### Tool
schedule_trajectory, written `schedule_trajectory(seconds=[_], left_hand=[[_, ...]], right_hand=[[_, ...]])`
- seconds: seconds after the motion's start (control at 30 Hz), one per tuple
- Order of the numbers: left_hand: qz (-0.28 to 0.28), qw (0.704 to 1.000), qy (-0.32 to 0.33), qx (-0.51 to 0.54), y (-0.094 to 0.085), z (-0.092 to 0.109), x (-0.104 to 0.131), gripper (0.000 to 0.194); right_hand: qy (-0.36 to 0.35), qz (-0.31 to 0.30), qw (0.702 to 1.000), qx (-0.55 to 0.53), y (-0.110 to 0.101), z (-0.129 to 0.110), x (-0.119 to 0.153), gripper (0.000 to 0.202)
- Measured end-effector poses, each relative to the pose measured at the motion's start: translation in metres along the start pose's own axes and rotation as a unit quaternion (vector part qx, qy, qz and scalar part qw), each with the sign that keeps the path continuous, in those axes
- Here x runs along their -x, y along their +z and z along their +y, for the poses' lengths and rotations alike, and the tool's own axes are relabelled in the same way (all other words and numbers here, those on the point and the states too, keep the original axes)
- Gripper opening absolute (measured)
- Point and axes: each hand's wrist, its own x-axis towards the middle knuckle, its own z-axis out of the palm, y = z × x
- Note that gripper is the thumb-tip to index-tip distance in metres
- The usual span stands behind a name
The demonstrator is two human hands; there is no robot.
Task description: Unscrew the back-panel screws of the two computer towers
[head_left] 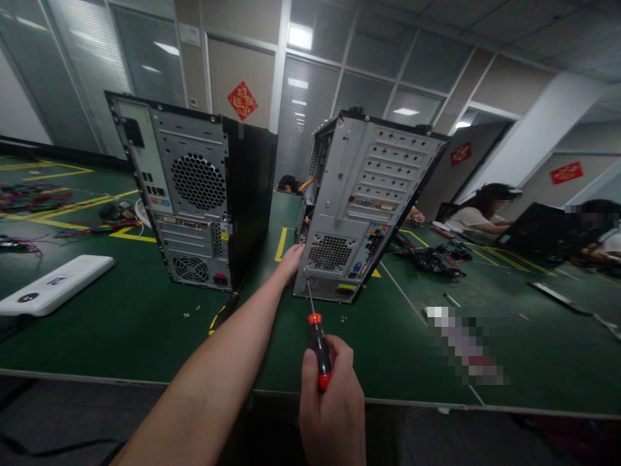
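A screwdriver [319,349] with a black and red handle is held in my right hand [334,395], thumb and fingers wrapped round it. Its shaft points up and away, with the tip at the lower left of a computer tower's back panel [334,188]. This tower stands upright and its left side shows an opening with wires inside. My left hand [292,262] reaches to the tower's lower left edge; its fingers are hidden behind the case. Small screws [343,318] lie on the table just in front of the tower.
A second computer tower [198,188] stands to the left, with more loose screws [198,308] before it. On the green table [145,349] lie a white power bank [58,285], cable bundles [436,255] and a pixelated item [463,343]. Other people [485,210] sit at the right.
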Motion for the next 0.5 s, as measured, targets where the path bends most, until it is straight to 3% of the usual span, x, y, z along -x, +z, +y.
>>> schedule_trajectory(seconds=[0.13,0.33,0.5], left_hand=[[-0.002,1.0,-0.007,0.001,-0.0006,0.0032,0.0032,0.02],[-0.014,1.0,-0.013,0.001,-0.0007,0.0037,0.0037,0.021],[-0.012,1.0,-0.01,-0.007,-0.0008,0.0004,0.0011,0.025]], right_hand=[[-0.002,0.026,1.0,-0.001,0.0004,0.0006,-0.0011,0.029],[-0.063,0.055,0.996,-0.008,-0.0044,-0.0053,-0.0069,0.02],[-0.087,0.039,0.995,-0.011,-0.004,-0.0037,-0.0061,0.025]])
